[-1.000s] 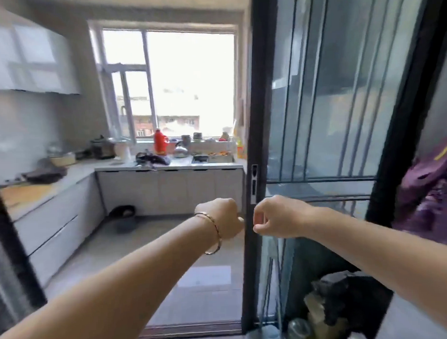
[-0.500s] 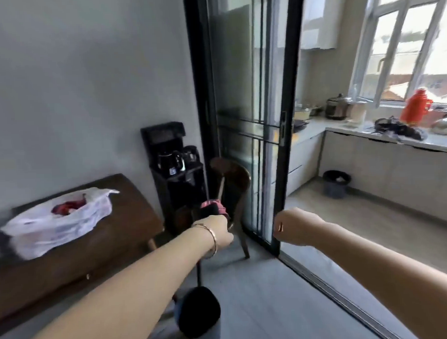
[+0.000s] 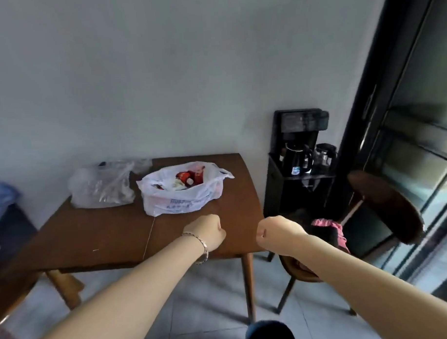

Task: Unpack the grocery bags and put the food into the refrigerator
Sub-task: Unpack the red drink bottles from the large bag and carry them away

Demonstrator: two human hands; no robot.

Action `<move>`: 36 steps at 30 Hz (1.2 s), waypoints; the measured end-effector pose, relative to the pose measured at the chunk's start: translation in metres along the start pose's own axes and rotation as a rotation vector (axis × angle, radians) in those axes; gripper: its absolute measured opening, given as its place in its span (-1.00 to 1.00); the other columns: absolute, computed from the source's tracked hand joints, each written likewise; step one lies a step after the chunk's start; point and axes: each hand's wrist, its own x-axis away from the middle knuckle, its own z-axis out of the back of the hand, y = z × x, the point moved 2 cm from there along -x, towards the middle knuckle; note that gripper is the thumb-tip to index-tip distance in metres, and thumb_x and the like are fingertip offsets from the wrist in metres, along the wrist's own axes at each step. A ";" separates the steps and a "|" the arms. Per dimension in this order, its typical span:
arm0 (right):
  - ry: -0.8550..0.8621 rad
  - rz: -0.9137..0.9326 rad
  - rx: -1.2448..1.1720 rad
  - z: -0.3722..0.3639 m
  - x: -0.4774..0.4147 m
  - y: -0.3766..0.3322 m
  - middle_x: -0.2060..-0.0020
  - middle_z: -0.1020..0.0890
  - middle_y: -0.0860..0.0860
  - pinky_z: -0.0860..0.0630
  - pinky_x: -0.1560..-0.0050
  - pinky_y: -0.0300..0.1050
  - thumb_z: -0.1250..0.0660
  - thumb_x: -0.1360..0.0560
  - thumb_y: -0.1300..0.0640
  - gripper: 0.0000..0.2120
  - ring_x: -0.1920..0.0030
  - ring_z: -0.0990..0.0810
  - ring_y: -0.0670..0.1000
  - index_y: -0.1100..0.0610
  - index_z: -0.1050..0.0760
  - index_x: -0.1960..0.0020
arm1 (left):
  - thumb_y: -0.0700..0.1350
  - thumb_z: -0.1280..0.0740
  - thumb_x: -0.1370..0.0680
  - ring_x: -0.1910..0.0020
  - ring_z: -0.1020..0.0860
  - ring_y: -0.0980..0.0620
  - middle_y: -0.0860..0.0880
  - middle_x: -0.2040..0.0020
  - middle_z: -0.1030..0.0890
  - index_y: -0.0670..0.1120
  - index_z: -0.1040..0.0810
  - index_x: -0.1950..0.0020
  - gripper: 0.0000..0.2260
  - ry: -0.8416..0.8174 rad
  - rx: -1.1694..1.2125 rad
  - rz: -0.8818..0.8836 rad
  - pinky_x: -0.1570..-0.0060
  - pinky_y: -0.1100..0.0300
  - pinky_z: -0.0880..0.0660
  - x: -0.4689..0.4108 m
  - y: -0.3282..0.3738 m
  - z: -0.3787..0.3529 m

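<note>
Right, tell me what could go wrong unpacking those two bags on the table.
The white bag sits open with red items loose inside; lifting it by one handle could tip them out. The clear bag lies crumpled near the table's back left edge; a careless tug might drop it. The chair stands close beside the table's right corner and could trip someone carrying food.

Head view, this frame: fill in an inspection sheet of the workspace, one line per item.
Surface: brown wooden table against a grey wall.
Job's things: white grocery bag open on the table, red packages inside; clear plastic bag beside it; no refrigerator in view.
Clutter: pink cloth at the chair.
Hands: left hand and right hand curled into fists, holding nothing, over the table's near edge.
Cables: nothing seen.
Surroundings: black stand with kettle, wooden chair, sliding glass door at right.
</note>
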 end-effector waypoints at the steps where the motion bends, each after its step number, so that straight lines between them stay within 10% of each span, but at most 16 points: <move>1: -0.004 0.019 0.004 0.002 -0.025 -0.001 0.05 -0.60 -0.01 -0.52 0.05 -0.07 -0.17 -0.50 0.06 -0.79 0.02 -0.58 0.07 0.06 -0.55 -0.01 | -0.03 -0.17 -0.57 0.12 -0.50 -0.02 -0.02 0.08 -0.54 -0.04 -0.46 0.05 -0.87 0.010 0.007 0.022 0.17 0.17 -0.38 -0.017 -0.006 0.003; 10: -0.093 0.119 -0.116 -0.024 -0.205 -0.025 0.06 -0.61 -0.08 -0.60 -0.01 -0.04 -0.20 -0.52 0.03 -0.82 0.07 -0.60 -0.01 -0.01 -0.56 -0.03 | -0.11 -0.11 -0.60 0.31 -0.41 -0.01 0.02 0.36 -0.38 -0.10 -0.45 0.07 -0.85 0.048 0.066 0.218 0.22 0.16 -0.37 -0.144 -0.071 0.008; 23: -0.118 -0.020 -0.283 -0.058 -0.437 -0.094 0.03 -0.65 0.07 -0.58 -0.05 -0.04 -0.19 -0.56 0.10 -0.78 0.02 -0.61 0.07 0.14 -0.56 -0.08 | -0.16 -0.12 -0.60 0.01 -0.56 -0.16 -0.18 0.01 -0.59 -0.18 -0.47 -0.06 -0.82 -0.061 0.018 0.029 0.12 0.08 -0.45 -0.365 -0.216 0.006; 30: -0.209 -0.138 -0.381 -0.086 -0.502 -0.102 0.08 -0.64 0.00 -0.60 -0.02 -0.08 -0.22 -0.56 0.08 -0.80 0.10 -0.59 -0.01 0.09 -0.60 -0.03 | -0.21 -0.23 -0.55 -0.25 -0.42 -0.15 -0.09 -0.26 -0.43 -0.10 -0.35 -0.31 -0.68 -0.450 -0.477 -0.114 -0.19 -0.06 -0.37 -0.446 -0.278 -0.028; 33: -0.280 -0.182 -0.363 -0.096 -0.526 -0.097 0.06 -0.59 -0.01 -0.58 -0.05 -0.11 -0.20 -0.57 0.11 -0.81 0.07 -0.58 0.00 0.09 -0.58 -0.07 | -0.21 -0.30 -0.51 -0.42 -0.14 -0.30 -0.06 -0.40 -0.26 -0.03 -0.25 -0.42 -0.50 -0.458 -0.620 0.003 -0.29 -0.37 -0.15 -0.461 -0.302 -0.031; 36: -0.314 -0.124 -0.283 -0.112 -0.562 -0.099 -0.17 -0.50 0.02 -0.50 -0.12 -0.09 -0.21 -0.55 0.15 -0.72 -0.08 -0.53 0.05 0.11 -0.46 -0.25 | -0.15 -0.24 -0.54 -0.38 -0.16 -0.36 -0.05 -0.48 -0.13 -0.02 -0.12 -0.47 -0.46 -0.395 -0.573 0.030 -0.25 -0.25 -0.27 -0.468 -0.319 -0.030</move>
